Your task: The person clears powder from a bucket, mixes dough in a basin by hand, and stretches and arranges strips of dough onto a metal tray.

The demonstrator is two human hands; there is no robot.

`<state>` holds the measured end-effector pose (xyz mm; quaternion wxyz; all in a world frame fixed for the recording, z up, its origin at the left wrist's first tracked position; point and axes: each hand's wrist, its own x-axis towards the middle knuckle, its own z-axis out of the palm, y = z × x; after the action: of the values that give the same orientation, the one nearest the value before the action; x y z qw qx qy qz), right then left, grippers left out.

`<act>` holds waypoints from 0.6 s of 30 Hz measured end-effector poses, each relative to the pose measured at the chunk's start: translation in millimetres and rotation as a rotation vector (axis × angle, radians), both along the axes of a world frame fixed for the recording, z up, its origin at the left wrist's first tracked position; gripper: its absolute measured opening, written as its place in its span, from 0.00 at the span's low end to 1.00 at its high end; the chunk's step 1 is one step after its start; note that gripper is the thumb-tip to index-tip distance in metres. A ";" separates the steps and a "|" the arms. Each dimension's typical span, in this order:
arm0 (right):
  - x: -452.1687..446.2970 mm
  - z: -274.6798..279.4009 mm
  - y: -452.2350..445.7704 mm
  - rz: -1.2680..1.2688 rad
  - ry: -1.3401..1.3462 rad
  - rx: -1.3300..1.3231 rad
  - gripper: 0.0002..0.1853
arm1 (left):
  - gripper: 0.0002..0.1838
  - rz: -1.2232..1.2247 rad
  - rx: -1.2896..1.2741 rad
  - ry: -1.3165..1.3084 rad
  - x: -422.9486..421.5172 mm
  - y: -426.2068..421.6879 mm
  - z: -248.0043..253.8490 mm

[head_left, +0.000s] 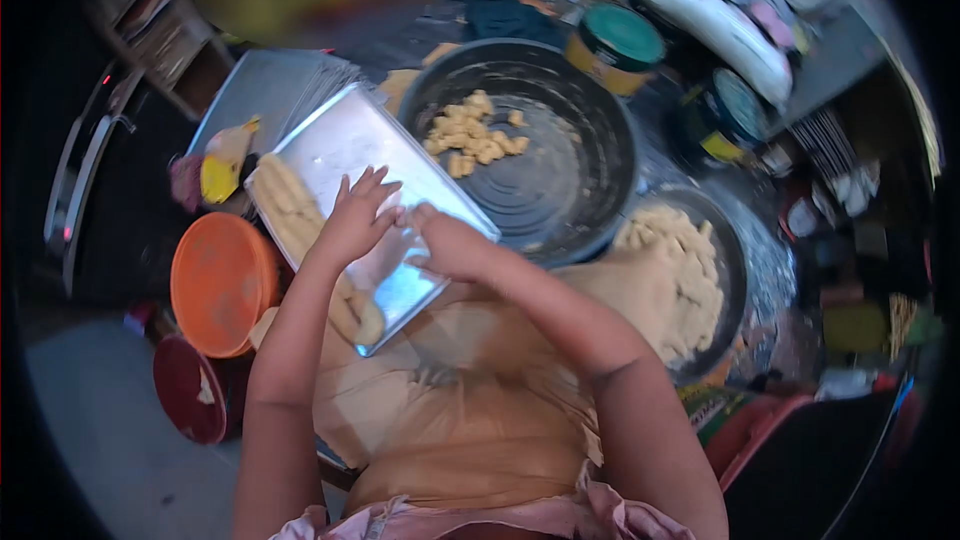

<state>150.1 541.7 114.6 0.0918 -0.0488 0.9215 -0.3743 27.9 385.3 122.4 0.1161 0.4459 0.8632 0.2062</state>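
A shiny metal tray [340, 130] lies tilted in front of me, with long rolls of pale dough [285, 205] along its left side. Over the middle of the tray is my left hand [362, 212], its fingers spread and nothing seen in them. Close beside it, near the tray's right part, my right hand [445, 243] is bent with its fingertips almost touching the left hand; whether it holds anything is blurred. Behind the tray, a large dark basin [560, 190] holds small dough pieces [470, 130]. To the right, a round pan [735, 270] carries a heap of dough pieces [680, 260].
An orange bucket [222, 285] and a dark red bucket [190, 390] stand at the left. Stacked trays [265, 90] lie behind the tray. Green-lidded tubs [620, 40] stand beyond the basin. Brown sheeting [470, 410] covers my lap.
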 end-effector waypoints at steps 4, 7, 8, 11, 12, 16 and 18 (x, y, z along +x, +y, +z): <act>47.7 41.2 119.6 -0.237 0.278 0.098 0.24 | 0.21 -0.127 0.316 -0.009 54.9 120.5 46.4; 116.5 66.3 200.5 -0.527 0.258 -0.064 0.27 | 0.20 -0.256 0.460 -0.037 113.0 211.0 68.6; 143.4 65.2 227.0 -0.591 0.272 -0.079 0.28 | 0.20 -0.292 0.450 -0.045 138.5 236.5 78.6; 228.6 4.5 306.6 -0.901 0.191 -0.032 0.28 | 0.20 -0.379 0.381 -0.022 207.6 301.9 73.4; 257.7 -30.8 332.0 -0.981 0.180 -0.006 0.27 | 0.20 -0.404 0.351 -0.005 226.4 318.0 63.3; 338.2 -138.3 375.4 -1.367 -0.076 -0.135 0.27 | 0.21 -0.399 0.164 -0.018 277.5 346.4 -2.6; 353.2 -199.5 387.9 -1.400 -0.138 -0.044 0.28 | 0.22 -0.522 -0.297 -0.150 279.6 354.9 -19.7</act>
<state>503.4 929.5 -84.9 -0.1133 0.5777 0.7207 -0.3661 307.6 740.2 102.8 0.2924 0.6141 0.7294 0.0735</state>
